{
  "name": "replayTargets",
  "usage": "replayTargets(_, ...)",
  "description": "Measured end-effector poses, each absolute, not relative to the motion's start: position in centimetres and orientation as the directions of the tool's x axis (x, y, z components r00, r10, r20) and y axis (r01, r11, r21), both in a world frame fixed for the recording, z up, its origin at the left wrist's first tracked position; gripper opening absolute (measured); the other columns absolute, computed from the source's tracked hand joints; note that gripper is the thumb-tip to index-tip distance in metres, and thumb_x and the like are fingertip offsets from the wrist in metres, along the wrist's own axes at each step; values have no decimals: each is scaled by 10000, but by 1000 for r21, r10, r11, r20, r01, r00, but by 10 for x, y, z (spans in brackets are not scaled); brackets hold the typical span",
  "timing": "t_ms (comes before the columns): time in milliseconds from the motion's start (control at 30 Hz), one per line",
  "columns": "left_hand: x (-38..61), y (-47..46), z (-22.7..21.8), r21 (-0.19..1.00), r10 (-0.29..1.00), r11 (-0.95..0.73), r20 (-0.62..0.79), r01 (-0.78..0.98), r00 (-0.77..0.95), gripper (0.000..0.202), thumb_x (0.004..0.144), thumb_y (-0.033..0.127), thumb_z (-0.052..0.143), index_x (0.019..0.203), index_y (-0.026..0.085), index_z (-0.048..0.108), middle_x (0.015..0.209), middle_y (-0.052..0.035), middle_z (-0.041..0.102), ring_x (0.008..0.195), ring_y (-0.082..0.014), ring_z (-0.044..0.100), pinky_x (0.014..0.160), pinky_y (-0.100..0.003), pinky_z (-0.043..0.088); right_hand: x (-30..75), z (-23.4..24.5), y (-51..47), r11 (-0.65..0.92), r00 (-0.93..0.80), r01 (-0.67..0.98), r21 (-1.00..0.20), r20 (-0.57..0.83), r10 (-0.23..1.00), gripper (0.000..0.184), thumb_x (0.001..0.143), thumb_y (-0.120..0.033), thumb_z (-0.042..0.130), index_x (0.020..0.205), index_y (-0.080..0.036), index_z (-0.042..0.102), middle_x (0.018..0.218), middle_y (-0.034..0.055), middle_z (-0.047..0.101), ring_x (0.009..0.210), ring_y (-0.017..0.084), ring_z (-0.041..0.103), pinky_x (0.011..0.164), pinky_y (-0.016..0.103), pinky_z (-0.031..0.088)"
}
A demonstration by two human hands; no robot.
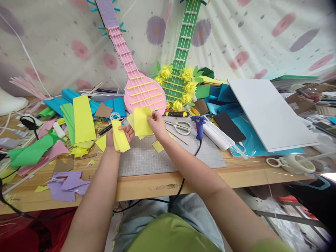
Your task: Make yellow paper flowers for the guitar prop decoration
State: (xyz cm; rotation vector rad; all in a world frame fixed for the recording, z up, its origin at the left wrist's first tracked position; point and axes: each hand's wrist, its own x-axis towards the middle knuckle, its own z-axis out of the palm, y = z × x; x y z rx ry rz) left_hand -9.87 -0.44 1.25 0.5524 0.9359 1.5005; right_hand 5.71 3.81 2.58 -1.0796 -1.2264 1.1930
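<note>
Both hands raised over the far edge of the grey cutting mat point(157, 159): left hand point(129, 133) clamped on yellow paper strips point(120, 140), right hand point(158, 126) pinching the yellow paper square point(142, 120) just beside them.

Bright, even light right across the table point(147, 187), soft and diffuse, with no hard shadows. There is only a thin one under the white board point(270, 112), which comes close to glaring. Dead centre is crisp: the yellow sheet point(143, 120) pinched in the right hand point(157, 125) and the yellow strip point(120, 139) in the left hand point(115, 140) show sharp edges. Out at the right edge the clutter smears into blur, with a blown-out patch low down. The table's front edge bows with wide-angle distortion, it is dim underneath, and the top right corner darkens.
</note>
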Motion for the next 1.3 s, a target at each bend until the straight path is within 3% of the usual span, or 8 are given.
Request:
replayTargets(133,-116,-5,24,765,927,281,-373,-580,-43,127,724,264,488,626,185,506,817,-136,644,850,-252,637,692,-380,531,56,23,35,176,-33,2,-984,176,984,120,726,-238,446,836,-219,491,847,-12,587,721,116,530,673,234,417)
replayTargets(300,-128,-9,23,844,796,485,-534,-228,-285,117,725,181,505,709,146,615,705,-122,648,695,-246,638,583,-335,510,67,30,42,194,84,-13,-981,193,978,122,731,-246,455,841,-210,495,841,-4,577,737,121,525,691,231,414)
replayTargets(500,-118,-14,43,925,848,116,97,361,-522,103,613,212,691,700,191,641,763,-45,653,912,-228,604,771,-276,483,67,33,42,103,31,-165,-981,100,995,98,703,-214,477,800,-200,483,791,-14,567,685,105,514,658,226,420)
replayTargets(567,-105,-11,53,957,856,14,138,289,-498,194,686,344,652,802,190,626,874,-49,658,929,-201,606,817,-289,473,64,33,40,69,-19,-239,-968,76,997,98,697,-212,484,793,-195,477,773,-16,568,679,105,520,666,236,430)
replayTargets(700,-80,-4,56,956,939,235,-270,-178,-212,430,760,545,516,872,138,595,864,-119,654,844,-211,636,740,-320,509,64,31,39,62,-88,-323,-944,95,992,142,691,-231,503,826,-189,487,798,-8,582,718,117,542,710,267,447)
replayTargets(800,-72,0,44,875,934,323,-355,-361,-25,403,795,513,487,881,137,603,829,-111,658,806,-195,642,677,-288,519,69,26,39,139,-88,-190,-972,158,984,146,696,-243,499,834,-194,498,796,-9,577,705,121,537,701,273,445)
replayTargets(967,-71,3,24,951,946,135,-207,-277,-250,182,751,259,602,895,150,615,849,-53,672,715,-136,638,654,-245,503,74,13,32,326,-138,102,-940,311,940,110,729,-242,459,819,-204,510,820,-15,589,733,121,541,710,261,431)
replayTargets(1300,-63,-9,16,978,970,54,-100,-202,-223,500,736,574,508,968,142,604,903,-107,671,844,-208,636,724,-318,494,68,-9,22,315,-150,117,-942,297,943,114,776,-264,453,853,-218,523,855,-4,606,805,146,567,723,281,445)
